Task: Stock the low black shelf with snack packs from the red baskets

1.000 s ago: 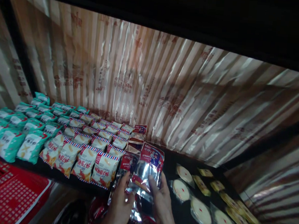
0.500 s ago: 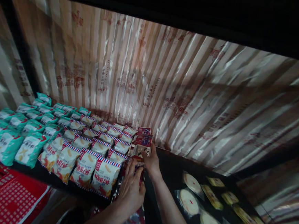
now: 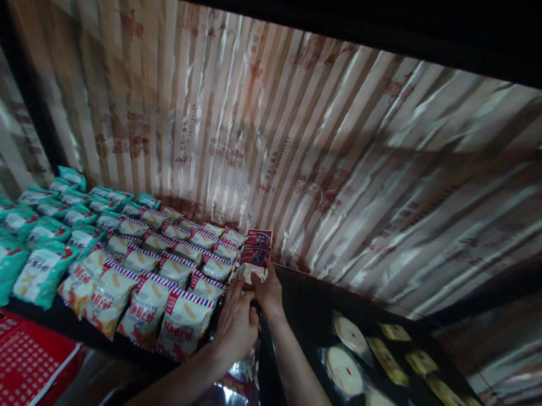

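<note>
Both hands, out at the shelf's front a second ago with a packet between them, have now gone deeper, to the dark-red row. Left hand [image 3: 239, 319]: fingers together, extended up the row's left side; grip can't tell. Right hand [image 3: 268, 290]: thumb over the row's front, fingers bent at its right edge, touching; pinch or only press, can't tell.

Dark-red packets [image 3: 255, 256]: two printed tops visible, one behind the other, plus a pale patch at the fingers, maybe a third. Printed faces toward the person, tops toward the striped film [image 3: 276, 134]; row's long axis runs front to back. Each packet's own long axis: lower parts covered, can't tell.

Counts: striped-top white bags [image 3: 185, 321], four in front row, more behind; teal bags [image 3: 43, 272], roughly twenty, overlapping; wrapped white discs [image 3: 344, 371], four; yellow packets [image 3: 387, 361], at least six; red basket [image 3: 18, 364], one. Shiny foil packaging [image 3: 241, 376] below left forearm, uncountable.
</note>
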The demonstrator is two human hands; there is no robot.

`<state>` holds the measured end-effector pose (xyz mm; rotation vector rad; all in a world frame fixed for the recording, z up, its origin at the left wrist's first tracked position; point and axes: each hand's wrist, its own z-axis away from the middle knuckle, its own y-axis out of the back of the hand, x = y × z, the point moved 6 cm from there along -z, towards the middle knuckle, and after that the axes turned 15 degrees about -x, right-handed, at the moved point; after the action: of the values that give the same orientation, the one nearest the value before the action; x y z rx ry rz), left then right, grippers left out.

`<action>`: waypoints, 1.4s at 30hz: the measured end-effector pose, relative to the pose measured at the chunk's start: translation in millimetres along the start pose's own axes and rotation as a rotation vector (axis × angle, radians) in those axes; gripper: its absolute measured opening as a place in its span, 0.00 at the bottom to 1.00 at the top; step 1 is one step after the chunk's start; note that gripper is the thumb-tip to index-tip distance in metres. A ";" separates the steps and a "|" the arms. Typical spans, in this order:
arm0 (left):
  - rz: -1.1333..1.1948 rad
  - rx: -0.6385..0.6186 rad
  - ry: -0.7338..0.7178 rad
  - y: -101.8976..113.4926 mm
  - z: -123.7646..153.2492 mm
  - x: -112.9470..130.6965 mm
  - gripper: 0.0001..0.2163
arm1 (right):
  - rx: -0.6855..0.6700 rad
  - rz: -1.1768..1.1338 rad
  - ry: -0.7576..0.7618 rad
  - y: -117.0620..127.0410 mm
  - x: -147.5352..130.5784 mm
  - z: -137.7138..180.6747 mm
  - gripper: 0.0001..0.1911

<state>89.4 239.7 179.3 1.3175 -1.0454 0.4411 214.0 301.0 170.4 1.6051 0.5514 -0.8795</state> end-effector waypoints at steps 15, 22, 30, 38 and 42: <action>-0.138 -0.077 0.052 20.6 -84.6 11.7 0.15 | -0.044 0.171 0.173 -7.8 -9.0 0.8 0.22; -0.260 -0.173 -0.012 1.1 -125.0 -3.6 0.14 | -0.022 0.162 0.250 -6.0 -11.3 -2.5 0.21; -0.375 -0.270 0.003 -7.2 -143.5 -6.5 0.14 | -0.031 0.155 0.127 -8.3 -9.4 -4.0 0.29; -0.444 -0.279 0.043 -2.9 -139.8 1.0 0.16 | -0.103 0.395 -0.069 0.5 -18.9 7.3 0.30; -0.473 -0.284 0.057 -7.9 -139.3 2.3 0.17 | 0.024 0.483 -0.029 7.1 -12.5 5.9 0.27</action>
<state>148.1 366.0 189.5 1.2371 -0.6869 -0.0270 210.4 295.1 184.2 1.6467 0.1181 -0.5454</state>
